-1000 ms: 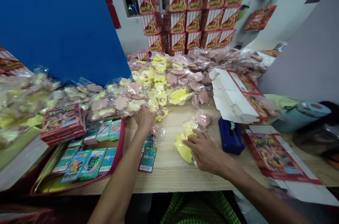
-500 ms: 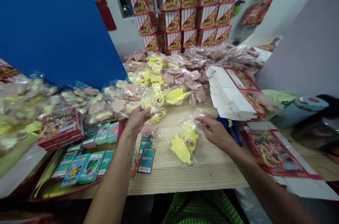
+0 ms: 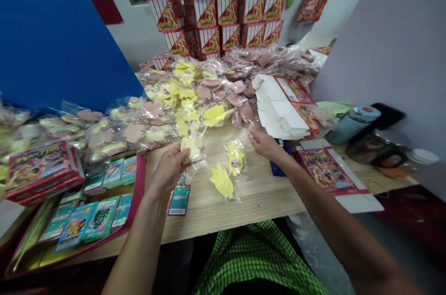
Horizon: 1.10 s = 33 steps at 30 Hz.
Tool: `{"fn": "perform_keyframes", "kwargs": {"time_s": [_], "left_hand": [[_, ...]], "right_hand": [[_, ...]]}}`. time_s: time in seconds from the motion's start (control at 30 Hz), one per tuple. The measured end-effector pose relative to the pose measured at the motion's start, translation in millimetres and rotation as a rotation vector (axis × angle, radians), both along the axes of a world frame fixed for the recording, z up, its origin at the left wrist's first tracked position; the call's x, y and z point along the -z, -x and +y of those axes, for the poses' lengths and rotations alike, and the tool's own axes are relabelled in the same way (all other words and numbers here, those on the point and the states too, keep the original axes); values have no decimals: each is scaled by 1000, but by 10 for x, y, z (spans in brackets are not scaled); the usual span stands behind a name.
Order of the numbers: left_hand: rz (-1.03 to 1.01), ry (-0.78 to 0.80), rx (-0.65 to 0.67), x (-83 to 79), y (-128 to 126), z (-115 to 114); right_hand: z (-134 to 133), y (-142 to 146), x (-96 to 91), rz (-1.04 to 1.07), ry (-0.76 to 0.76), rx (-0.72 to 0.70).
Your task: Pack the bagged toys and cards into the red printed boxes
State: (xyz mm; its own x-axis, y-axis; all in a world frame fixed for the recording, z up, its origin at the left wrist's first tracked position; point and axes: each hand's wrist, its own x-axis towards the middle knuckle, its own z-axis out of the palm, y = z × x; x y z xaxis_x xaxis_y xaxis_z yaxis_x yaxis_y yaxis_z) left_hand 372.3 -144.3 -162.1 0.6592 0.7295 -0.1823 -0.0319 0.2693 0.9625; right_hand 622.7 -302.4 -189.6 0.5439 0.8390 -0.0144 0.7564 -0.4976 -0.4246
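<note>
My left hand point(image 3: 170, 162) is closed on a clear bag with a pale yellow toy point(image 3: 191, 148) inside, above the table near the pile. The toy's kind is unclear. My right hand point(image 3: 265, 144) is raised at the right, its fingertips pressed together beside the bagged pink pieces point(image 3: 245, 113); whatever they may hold cannot be made out. Between my hands, a yellow character toy with round eyes point(image 3: 237, 158) and a flat yellow piece point(image 3: 222, 181) lie bagged on the table. Teal cards point(image 3: 179, 199) lie below my left hand.
Bagged yellow and pink pieces point(image 3: 134, 132) heap along the table's back. A tray point(image 3: 139, 183) of cards and red boxes point(image 3: 42, 169) stand left. An opened white carton point(image 3: 278, 109), a flattened red box point(image 3: 329, 172) and a blue bottle point(image 3: 357, 123) are right. Red boxes point(image 3: 205, 11) stack behind.
The view has shifted, moving the scene left and up in the picture. My left hand has drawn the bagged pale yellow toy out from the pile's edge. My right hand stays raised, fingers together.
</note>
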Motion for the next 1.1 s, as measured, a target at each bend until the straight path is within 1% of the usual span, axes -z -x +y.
{"fn": "perform_keyframes", "kwargs": {"time_s": [0.07,0.13,0.2,0.27,0.33,0.4,0.47,0.5,0.57,0.6,0.67,0.7,0.77,0.83,0.9,0.97,1.03,1.1], "left_hand": [[34,-1,44,78,25,-239],[56,-19,41,217,41,-518],[73,-69,-24,396,59,-796],[95,-123,-115,575,80,-1023],[143,-185,-147,714,90,-1165],[226,-304,-99,791,76,-1215],[308,-445,-32,804,36,-1200],[340,-500,-11,790,11,-1180],[382,-559,-13,727,-31,-1133],[394,-578,-34,682,-42,-1105],[440,-647,-102,571,-29,-1020],[470,-682,-145,510,-4,-951],[544,-723,-238,390,75,-741],[621,-699,-348,296,170,-448],[680,-648,-447,249,248,-126],[708,-586,-492,254,289,160],[696,-519,-481,293,296,374],[648,-464,-450,322,296,513]], "right_hand": [[-44,74,-12,1,15,16],[-70,244,31,0,40,22],[-91,446,99,-12,65,18],[-132,613,143,-27,87,-4],[-203,706,124,-32,127,-51],[-269,712,30,-44,189,-98],[-263,659,-125,-93,247,-112],[-212,629,-215,-131,261,-108],[-2,604,-393,-204,253,-124],[152,622,-468,-232,235,-160],[516,724,-560,-259,199,-286],[705,801,-570,-264,192,-360],[1047,971,-518,-276,206,-479],[1303,1119,-399,-308,239,-522],[1468,1209,-275,-354,263,-511],[1562,1229,-217,-388,276,-492],[1590,1186,-274,-401,291,-487],[1526,1096,-448,-408,298,-482]]}}
